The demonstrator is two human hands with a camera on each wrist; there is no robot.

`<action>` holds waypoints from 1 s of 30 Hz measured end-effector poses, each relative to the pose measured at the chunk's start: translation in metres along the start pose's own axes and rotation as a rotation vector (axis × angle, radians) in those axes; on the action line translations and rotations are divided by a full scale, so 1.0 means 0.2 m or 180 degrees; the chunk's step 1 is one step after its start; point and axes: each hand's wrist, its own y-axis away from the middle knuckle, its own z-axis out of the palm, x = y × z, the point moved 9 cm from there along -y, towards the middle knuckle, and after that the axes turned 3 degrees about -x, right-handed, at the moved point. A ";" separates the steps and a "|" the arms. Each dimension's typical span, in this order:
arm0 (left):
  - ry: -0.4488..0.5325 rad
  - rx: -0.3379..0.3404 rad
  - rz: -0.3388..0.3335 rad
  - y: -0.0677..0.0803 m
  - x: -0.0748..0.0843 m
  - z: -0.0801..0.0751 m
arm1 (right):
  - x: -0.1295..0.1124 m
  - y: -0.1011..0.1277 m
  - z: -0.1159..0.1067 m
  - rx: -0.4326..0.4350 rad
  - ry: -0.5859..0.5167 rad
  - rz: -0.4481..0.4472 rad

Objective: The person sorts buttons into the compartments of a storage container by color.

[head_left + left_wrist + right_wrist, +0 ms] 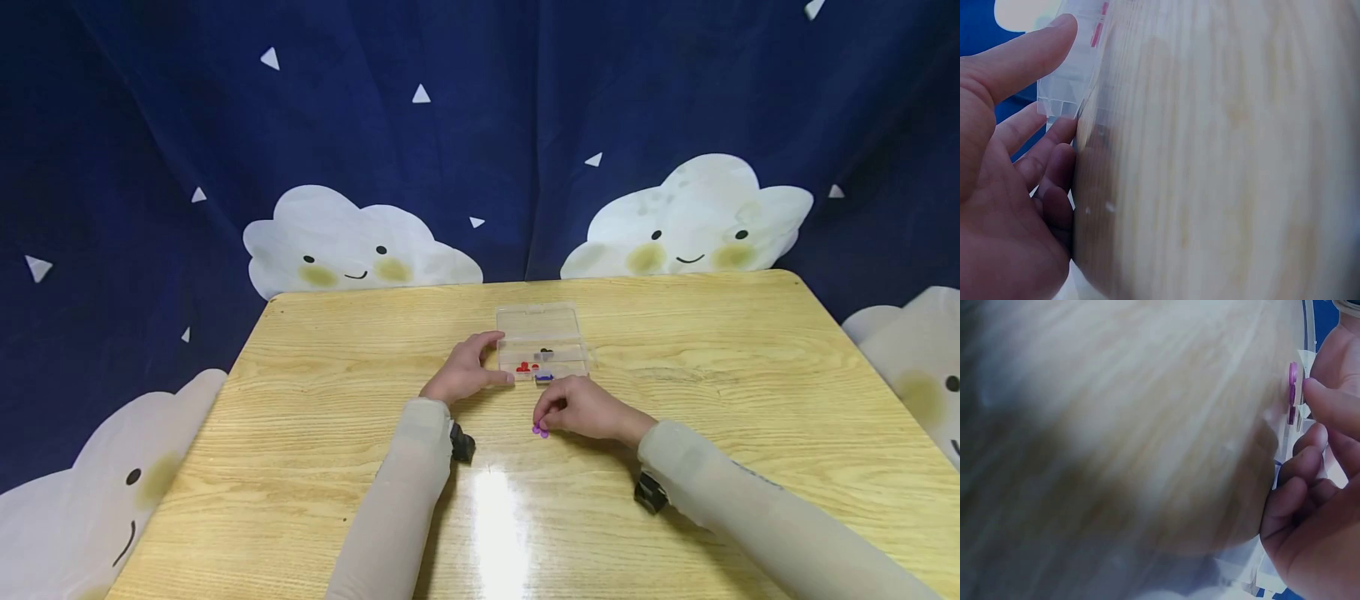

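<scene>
At the left end of an open clear box (536, 321), the left hand (468, 367) is spread, thumb by the near corner and fingers farther back, while near the box the right hand (581, 407) curls its fingers at small purple pieces (544, 434) on the table, though whether it pinches one I cannot tell. Red pieces (522, 367) and dark pieces (545, 353) lie in the box. Pale wood grain covers the table (300, 417), shiny on the near side, and beyond hangs navy cloth (487, 142) with smiling white clouds (360, 242).
</scene>
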 end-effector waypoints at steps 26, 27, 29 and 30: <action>-0.0017 0.0008 -0.0027 0.01 0.00 0.00 | 0.01 0.03 -0.03 0.0105 -0.0201 0.0072; -0.0019 0.0009 -0.0030 0.01 0.00 0.00 | 0.01 0.03 -0.04 0.0112 -0.0201 0.0087; -0.0024 0.0011 -0.0048 0.00 0.00 0.00 | 0.01 0.03 -0.04 0.0120 -0.0211 0.0112; -0.0026 0.0011 -0.0054 0.00 0.00 0.00 | 0.01 0.03 -0.05 0.0121 -0.0229 0.0117</action>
